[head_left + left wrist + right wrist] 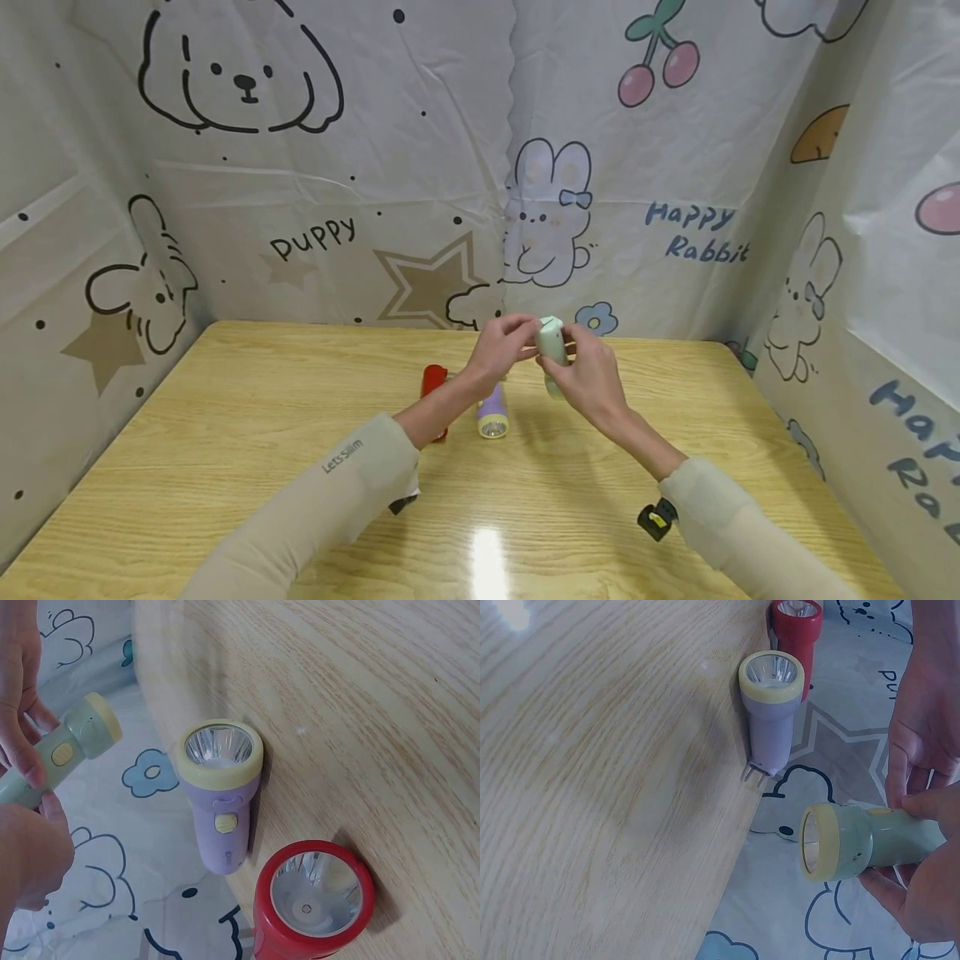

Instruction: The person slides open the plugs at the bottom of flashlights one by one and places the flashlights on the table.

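A pale green flashlight (pixel 552 357) with a cream rim is held up over the far part of the table, its lens end pointing down. My right hand (pixel 592 375) grips its body, thumb on the near side and fingers around the far side. At the upper tail end, the thumb and fingers of my left hand (pixel 504 346) pinch the flashlight. Its cream switch (pixel 62 754) shows in the left wrist view, and its lens (pixel 811 842) in the right wrist view. Both wrist views leave the tail end out of sight.
A purple flashlight (pixel 492 410) with a cream rim lies on the wooden table (pixel 300 392), two metal prongs (pixel 755 773) sticking out at its tail. Left of it lies a red flashlight (pixel 433 379), partly behind my left forearm. Printed cloth (pixel 420 183) hangs around the table.
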A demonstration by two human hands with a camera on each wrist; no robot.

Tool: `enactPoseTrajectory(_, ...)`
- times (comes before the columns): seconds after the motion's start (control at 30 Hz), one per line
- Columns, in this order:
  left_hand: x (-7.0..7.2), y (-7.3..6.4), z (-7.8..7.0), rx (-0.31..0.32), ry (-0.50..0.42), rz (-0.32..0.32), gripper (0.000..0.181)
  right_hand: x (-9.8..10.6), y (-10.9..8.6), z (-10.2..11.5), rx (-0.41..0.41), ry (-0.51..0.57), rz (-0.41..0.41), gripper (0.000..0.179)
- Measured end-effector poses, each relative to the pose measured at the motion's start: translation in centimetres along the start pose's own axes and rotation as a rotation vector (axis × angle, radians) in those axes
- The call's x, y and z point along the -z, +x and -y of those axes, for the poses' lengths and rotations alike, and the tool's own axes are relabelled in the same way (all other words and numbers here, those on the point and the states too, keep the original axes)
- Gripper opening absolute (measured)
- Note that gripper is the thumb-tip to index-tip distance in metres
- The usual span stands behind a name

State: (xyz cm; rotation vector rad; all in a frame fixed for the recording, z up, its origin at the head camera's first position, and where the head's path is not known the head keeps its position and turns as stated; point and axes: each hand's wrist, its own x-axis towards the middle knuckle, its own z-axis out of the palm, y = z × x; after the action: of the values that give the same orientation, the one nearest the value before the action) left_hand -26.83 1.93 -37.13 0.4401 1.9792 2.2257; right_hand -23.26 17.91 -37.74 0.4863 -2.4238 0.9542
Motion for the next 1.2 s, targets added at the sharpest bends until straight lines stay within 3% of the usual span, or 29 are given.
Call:
enactPoseTrajectory(0.7, 0.23, -0.2, -0.64, 0.063, -0.013, -0.026, 0.027, -0.12, 0.06, 0.29, 0.013, -0.025, -0.003, 0.036)
enactPoseTrajectory(1.2, 0.69, -0.07, -0.32, 0.084, -0.009, -0.021, 0.025, -0.41, -0.01, 0.4, 0.013, -0.026, 0.012, 0.037)
